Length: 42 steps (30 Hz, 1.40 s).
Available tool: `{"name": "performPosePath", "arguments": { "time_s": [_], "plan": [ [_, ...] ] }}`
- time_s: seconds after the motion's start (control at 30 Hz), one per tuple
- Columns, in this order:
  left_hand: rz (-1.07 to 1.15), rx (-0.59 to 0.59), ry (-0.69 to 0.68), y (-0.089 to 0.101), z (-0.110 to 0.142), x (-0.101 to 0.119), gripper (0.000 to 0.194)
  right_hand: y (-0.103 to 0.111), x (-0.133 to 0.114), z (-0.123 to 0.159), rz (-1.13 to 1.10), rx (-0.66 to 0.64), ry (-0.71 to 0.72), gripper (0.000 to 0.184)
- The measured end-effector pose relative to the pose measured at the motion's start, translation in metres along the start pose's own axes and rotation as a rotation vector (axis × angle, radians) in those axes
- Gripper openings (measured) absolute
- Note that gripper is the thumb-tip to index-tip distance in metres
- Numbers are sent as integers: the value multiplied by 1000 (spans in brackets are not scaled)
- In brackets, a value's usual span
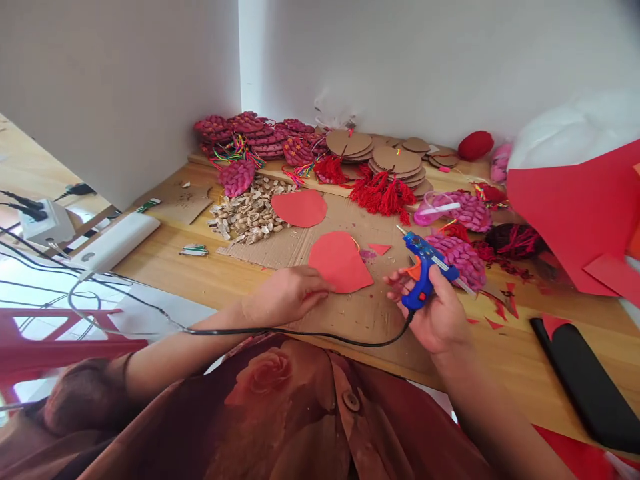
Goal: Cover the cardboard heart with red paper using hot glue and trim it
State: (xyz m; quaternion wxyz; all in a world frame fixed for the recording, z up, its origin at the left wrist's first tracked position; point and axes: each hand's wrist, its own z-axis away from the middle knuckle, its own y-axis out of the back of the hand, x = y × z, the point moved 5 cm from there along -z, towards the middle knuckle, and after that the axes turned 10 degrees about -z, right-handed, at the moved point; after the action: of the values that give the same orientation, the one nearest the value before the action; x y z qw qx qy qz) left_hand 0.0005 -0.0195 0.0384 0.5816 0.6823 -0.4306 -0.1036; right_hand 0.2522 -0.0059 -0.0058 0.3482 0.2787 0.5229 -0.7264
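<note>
My right hand (435, 313) is wrapped around a blue hot glue gun (420, 287) with an orange trigger. Its nozzle points up and to the left, above the cardboard. My left hand (295, 293) has its fingers together at the lower left edge of a cut red paper piece (339, 263), rounded with one pointed corner. A second red paper piece (300, 208) lies behind it, beside a heap of peanut shells (253, 213). A flat cardboard sheet (360, 320) is under the work. The glue gun's black cord (300, 331) runs left across my left forearm.
Stacked pink braided pieces (250, 130) and cardboard discs (397, 160) with red tassels (383, 193) stand at the back. To the left is a white power strip (120, 240). Large red paper (570, 207) and a black oblong object (585, 380) are at right.
</note>
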Motion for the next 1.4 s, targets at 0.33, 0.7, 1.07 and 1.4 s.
{"name": "performPosePath", "arguments": {
  "time_s": [0.33,0.7,1.07,1.4],
  "plan": [
    [-276,85,256,-10,15,-33,32,-37,21,13,75,-210,-276,37],
    [-278,-22,327,-23,-64,-67,31,-23,10,-15,33,-36,-57,32],
    [-184,-176,290,-36,-86,-73,16,-37,10,-33,92,-143,-84,38],
    [-121,-9,-40,-43,-95,-35,18,-30,9,-15,134,-147,-219,27]
  ]
}}
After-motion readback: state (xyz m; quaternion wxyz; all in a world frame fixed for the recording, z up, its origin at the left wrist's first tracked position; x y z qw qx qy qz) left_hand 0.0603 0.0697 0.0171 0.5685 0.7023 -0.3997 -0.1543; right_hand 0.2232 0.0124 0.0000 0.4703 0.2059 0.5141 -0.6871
